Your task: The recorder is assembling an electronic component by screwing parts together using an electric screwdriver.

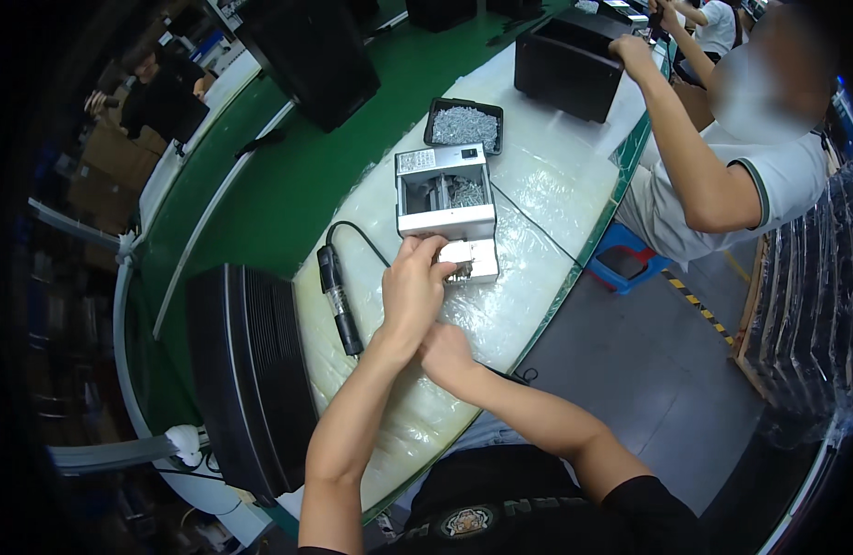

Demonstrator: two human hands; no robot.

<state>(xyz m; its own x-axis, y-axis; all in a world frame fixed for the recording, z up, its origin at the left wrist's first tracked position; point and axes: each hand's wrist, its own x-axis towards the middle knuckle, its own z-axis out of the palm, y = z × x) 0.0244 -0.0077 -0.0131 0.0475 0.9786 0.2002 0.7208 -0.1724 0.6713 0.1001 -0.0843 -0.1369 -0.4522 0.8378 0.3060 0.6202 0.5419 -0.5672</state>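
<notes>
Head view: your left hand (413,285) held bent fingers at the silver, boxy metal feeder (445,223) on the white film-covered table (556,176); your right hand (447,353) was curled, both grips unclear. Seemingly heavy, rigid, it suited side holds.

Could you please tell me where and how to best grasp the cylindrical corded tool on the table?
Probably the slim middle of the tool, from above and the side facing the left hand: it lies flat on the table, its cord leaves the far end, and the black ridged case sits on its left.
</notes>
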